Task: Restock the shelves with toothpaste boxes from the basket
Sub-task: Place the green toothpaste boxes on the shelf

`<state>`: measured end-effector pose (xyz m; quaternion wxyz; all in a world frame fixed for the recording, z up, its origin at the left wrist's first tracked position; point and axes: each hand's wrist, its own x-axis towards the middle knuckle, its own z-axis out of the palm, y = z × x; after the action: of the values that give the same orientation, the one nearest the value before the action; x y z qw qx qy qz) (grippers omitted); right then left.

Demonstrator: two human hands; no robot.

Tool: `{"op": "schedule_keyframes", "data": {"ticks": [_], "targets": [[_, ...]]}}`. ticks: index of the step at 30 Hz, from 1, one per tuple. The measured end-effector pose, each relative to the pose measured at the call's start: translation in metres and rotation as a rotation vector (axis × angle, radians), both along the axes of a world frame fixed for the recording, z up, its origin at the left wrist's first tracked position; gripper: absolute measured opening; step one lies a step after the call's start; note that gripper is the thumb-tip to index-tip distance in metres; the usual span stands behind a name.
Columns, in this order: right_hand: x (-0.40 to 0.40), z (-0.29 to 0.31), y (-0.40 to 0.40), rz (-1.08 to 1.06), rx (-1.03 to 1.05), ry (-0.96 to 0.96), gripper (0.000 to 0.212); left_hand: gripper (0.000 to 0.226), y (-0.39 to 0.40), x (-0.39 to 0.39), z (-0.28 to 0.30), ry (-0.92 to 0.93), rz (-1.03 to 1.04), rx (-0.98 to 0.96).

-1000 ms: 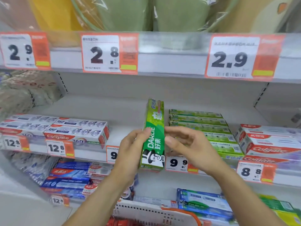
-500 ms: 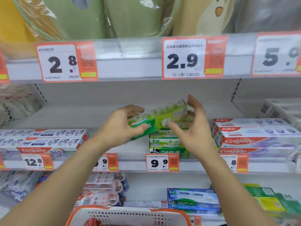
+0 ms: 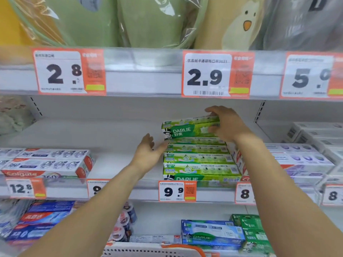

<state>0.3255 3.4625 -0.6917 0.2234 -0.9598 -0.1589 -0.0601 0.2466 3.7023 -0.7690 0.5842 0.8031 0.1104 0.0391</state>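
Observation:
A green Darlie toothpaste box (image 3: 187, 129) lies flat on top of the stack of green Darlie boxes (image 3: 200, 164) on the middle shelf (image 3: 115, 191). My right hand (image 3: 225, 125) grips the top box at its right end, thumb above and fingers in front. My left hand (image 3: 148, 153) hovers with fingers straight just left of the stack, near the lower left corner of the top box, holding nothing. The white basket with an orange rim (image 3: 154, 250) shows at the bottom edge.
Colgate 360 boxes (image 3: 50, 163) lie at the left of the same shelf, white Colgate boxes (image 3: 300, 160) at the right. A bare stretch of shelf lies between the Colgate 360 and Darlie stacks. The upper shelf edge (image 3: 141, 78) with price tags hangs close above.
The box went from upright in both hands to flat on the green stack. My left hand let go of it and dropped lower left; my right hand took hold of its right end.

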Motion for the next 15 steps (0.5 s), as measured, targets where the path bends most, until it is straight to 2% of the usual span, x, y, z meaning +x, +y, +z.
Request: {"op": "schedule_keyframes", "data": {"ticks": [4, 7, 10, 11, 15], "targets": [[0.034, -0.002, 0.001, 0.005, -0.276, 0.164, 0.056, 0.085, -0.012, 0.021, -0.005, 0.05, -0.085, -0.11], [0.047, -0.005, 0.0, 0.033, -0.211, 0.213, 0.055, 0.074, -0.008, 0.04, -0.02, 0.046, -0.116, -0.104], [0.051, -0.01, -0.009, 0.022, -0.054, 0.318, 0.058, 0.042, -0.013, 0.043, -0.016, 0.011, -0.149, -0.121], [0.051, -0.012, -0.012, 0.024, -0.029, 0.343, 0.062, 0.038, -0.015, 0.044, -0.017, 0.008, -0.164, -0.151], [0.055, -0.015, -0.016, 0.046, -0.045, 0.346, 0.069, 0.04, -0.021, 0.047, -0.02, 0.024, -0.189, -0.286]]}}
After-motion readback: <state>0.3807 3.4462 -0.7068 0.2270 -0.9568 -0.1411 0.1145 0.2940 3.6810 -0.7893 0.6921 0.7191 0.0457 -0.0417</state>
